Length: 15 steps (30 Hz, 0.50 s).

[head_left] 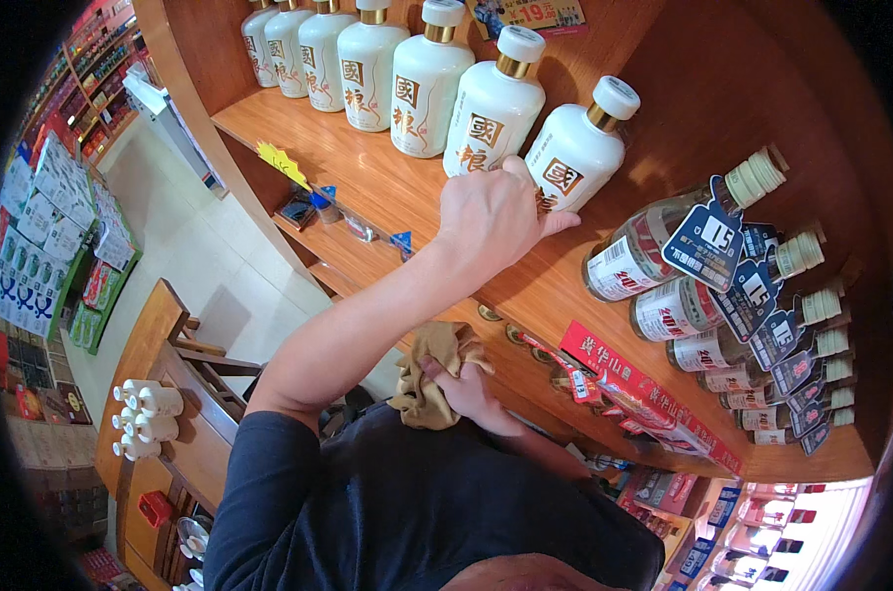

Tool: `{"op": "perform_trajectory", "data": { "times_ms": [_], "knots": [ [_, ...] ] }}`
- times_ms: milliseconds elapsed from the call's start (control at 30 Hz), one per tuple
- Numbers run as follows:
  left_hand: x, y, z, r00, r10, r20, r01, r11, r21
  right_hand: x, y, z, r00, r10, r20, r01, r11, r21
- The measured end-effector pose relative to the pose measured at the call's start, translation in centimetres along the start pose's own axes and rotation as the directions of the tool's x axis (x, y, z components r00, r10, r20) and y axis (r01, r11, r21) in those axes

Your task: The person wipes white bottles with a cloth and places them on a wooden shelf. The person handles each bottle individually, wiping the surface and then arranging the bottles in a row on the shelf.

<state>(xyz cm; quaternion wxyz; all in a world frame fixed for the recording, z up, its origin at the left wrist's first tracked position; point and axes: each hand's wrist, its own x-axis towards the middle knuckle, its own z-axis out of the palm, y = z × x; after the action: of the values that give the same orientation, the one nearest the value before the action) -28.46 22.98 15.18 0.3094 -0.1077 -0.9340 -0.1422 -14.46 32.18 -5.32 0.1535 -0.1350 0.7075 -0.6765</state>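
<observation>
My left hand point(496, 215) reaches up to a row of white bottles on a wooden shelf. Its thumb and bent fingers close on the lower part of the rightmost white bottle point(576, 158), which leans to the right in this view. Part of that grip is hidden behind the knuckles. Just left of it, another white bottle point(496, 108) with a gold neck band has its base covered by the same hand. Low in front of my body, my right hand point(466, 390) is closed on a crumpled brown cloth point(431, 369).
Clear glass bottles point(635, 258) with blue price tags line the shelf's right part. Red boxes point(653, 394) sit on a lower level. A yellow star tag point(284, 163) and small blue-capped items point(323, 202) are at the shelf edge. Small white bottles point(151, 414) stand on a wooden table at left.
</observation>
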Motion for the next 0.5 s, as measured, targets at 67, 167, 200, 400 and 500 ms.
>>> {"op": "perform_trajectory", "data": {
  "times_ms": [67,167,200,400,500],
  "knots": [
    [0.1,0.1,0.0,1.000,0.000,-0.015,0.000,1.000,0.007,0.0,0.2,0.0,1.000,-0.018,0.016,0.019,0.999,-0.038],
    [0.0,0.2,-0.2,1.000,-0.029,0.010,0.029,0.999,-0.044,-0.1,0.2,0.2,0.992,0.119,0.028,-0.115,0.987,-0.112],
    [-0.1,0.0,-0.3,0.998,-0.049,0.032,0.051,0.997,-0.064,0.0,0.2,0.3,0.998,0.052,0.031,-0.050,0.997,-0.062],
    [-5.3,-5.3,-2.0,0.999,-0.034,-0.006,0.032,0.978,-0.206,1.9,-0.4,1.0,0.959,0.247,0.139,-0.243,0.969,-0.046],
    [-10.8,-10.1,-2.8,0.955,-0.211,-0.207,0.092,0.879,-0.469,3.9,0.2,1.6,0.881,0.362,0.305,-0.429,0.882,0.193]
  ]
}}
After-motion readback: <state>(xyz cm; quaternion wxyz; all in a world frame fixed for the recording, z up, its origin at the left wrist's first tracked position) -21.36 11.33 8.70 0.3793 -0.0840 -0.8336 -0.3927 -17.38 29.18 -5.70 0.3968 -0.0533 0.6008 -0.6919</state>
